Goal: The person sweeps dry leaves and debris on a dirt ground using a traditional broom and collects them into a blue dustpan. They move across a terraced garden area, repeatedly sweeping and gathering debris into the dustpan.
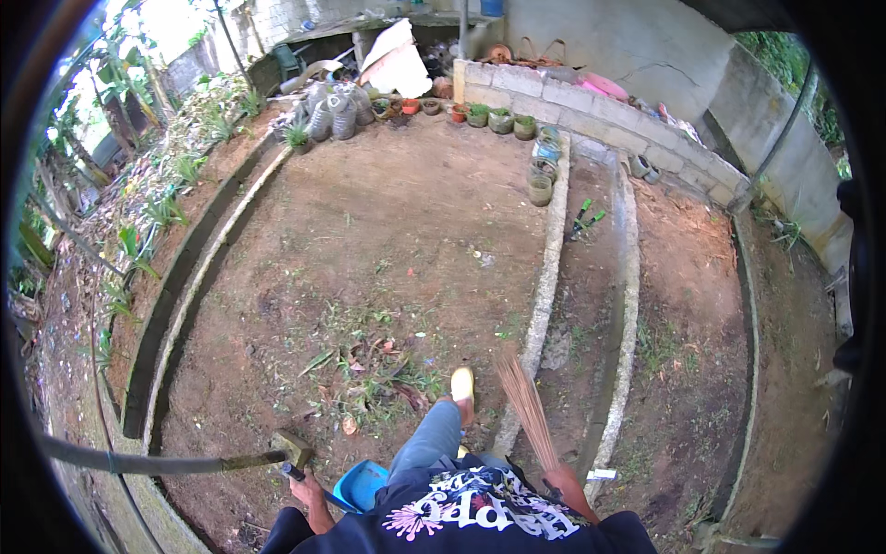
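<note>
At the bottom left, my left hand [313, 497] is closed round the dark handle of a blue plastic dustpan [363, 485]. My right hand [569, 488] grips the bound end of a stick broom [527, 405], whose bristles point up and forward over a narrow concrete kerb. Ahead of my yellow shoe [462, 383] and to its left, a loose heap of leaves and pulled weeds [387, 381] lies on the bare soil.
Concrete kerbs [550, 270] run along both sides of the soil. Green-handled shears [585, 220] lie between two kerbs. Potted plants [500, 121] and water-filled plastic bottles [342, 114] stand near the block wall [581, 100]. A post on a concrete footing [294, 447] is beside my left hand.
</note>
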The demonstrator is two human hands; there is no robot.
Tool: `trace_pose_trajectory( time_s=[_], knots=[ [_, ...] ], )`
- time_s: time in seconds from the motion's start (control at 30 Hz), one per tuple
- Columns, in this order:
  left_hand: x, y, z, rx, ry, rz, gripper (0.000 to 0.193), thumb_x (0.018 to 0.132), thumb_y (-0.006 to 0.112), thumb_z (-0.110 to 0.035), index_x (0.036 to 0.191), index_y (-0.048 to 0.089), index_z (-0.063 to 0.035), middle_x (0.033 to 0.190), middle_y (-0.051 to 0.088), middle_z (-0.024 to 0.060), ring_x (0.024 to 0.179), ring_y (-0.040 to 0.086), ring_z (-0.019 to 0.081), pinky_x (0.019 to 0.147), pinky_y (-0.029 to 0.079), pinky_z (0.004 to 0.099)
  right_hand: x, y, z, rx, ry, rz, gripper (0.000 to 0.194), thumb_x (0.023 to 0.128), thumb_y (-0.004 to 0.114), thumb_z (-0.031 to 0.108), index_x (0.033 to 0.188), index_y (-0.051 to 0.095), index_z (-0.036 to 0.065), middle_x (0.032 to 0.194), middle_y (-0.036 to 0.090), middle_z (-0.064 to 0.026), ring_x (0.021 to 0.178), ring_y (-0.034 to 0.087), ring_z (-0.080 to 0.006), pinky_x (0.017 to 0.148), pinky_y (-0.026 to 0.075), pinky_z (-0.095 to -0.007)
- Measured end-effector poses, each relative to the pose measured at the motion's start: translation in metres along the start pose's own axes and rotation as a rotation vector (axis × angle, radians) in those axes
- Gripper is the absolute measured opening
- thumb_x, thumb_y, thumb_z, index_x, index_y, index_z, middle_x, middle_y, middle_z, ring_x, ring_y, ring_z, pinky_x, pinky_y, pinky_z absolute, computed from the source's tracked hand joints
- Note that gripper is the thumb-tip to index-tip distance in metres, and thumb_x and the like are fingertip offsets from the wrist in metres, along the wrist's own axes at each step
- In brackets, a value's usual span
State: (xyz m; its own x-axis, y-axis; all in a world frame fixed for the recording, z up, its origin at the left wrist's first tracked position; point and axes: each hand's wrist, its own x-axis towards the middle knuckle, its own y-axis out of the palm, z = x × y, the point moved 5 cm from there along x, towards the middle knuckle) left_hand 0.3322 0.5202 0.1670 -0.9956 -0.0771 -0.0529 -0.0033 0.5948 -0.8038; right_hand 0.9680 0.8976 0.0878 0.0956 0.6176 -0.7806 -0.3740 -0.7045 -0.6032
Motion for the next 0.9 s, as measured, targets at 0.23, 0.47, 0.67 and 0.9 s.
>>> trace_pose_trajectory(
  time_s=[0.23, 0.47, 0.67, 0.9],
  knots=[
    [0.012, 0.12, -0.112, -0.004, -0.036, 0.137, 0.026, 0.081, 0.075, -0.024, 0.091, 0.066, -0.0026, 0.081, 0.068, 0.0122, 0.077, 0.065, 0.028, 0.076, 0.051, 0.0441, 0.08, -0.062, 0.085, -0.12, -0.007, 0.093, 0.042, 0.073, 0.074, 0.036, 0.1, 0.075, 0.003, 0.098, 0.074, -0.0237, 0.091, 0.072, -0.0419, 0.075, 0.056, -0.0464],
    [0.044, 0.202, -0.278, 0.154, -0.156, 0.245, 0.036, 0.081, 0.074, -0.035, 0.107, 0.069, -0.01, 0.096, 0.074, 0.0145, 0.094, 0.07, 0.0382, 0.089, 0.05, 0.0498, 0.142, -0.166, 0.184, -0.286, 0.091, 0.163, 0.053, 0.071, 0.077, 0.037, 0.107, 0.075, -0.002, 0.109, 0.072, -0.0251, 0.102, 0.071, -0.0397, 0.09, 0.057, -0.0443],
    [0.101, 0.261, -0.389, 0.151, 0.046, 0.201, 0.036, 0.084, 0.075, -0.032, 0.111, 0.07, -0.0079, 0.094, 0.074, 0.0168, 0.095, 0.07, 0.0387, 0.086, 0.052, 0.0501, 0.206, -0.27, 0.296, -0.333, -0.161, 0.07, 0.048, 0.077, 0.073, 0.036, 0.109, 0.075, 0.001, 0.111, 0.073, -0.0237, 0.103, 0.071, -0.0382, 0.087, 0.057, -0.0459],
    [0.143, 0.317, -0.446, -0.206, 0.18, 0.314, 0.033, 0.087, 0.075, -0.018, 0.107, 0.065, 0.0073, 0.094, 0.066, 0.0135, 0.088, 0.06, 0.0253, 0.086, 0.05, 0.0412, 0.234, -0.375, 0.389, 0.052, -0.067, -0.096, 0.038, 0.072, 0.071, 0.029, 0.097, 0.074, 0.001, 0.094, 0.072, -0.0237, 0.085, 0.072, -0.0372, 0.073, 0.055, -0.0479]
  ],
)
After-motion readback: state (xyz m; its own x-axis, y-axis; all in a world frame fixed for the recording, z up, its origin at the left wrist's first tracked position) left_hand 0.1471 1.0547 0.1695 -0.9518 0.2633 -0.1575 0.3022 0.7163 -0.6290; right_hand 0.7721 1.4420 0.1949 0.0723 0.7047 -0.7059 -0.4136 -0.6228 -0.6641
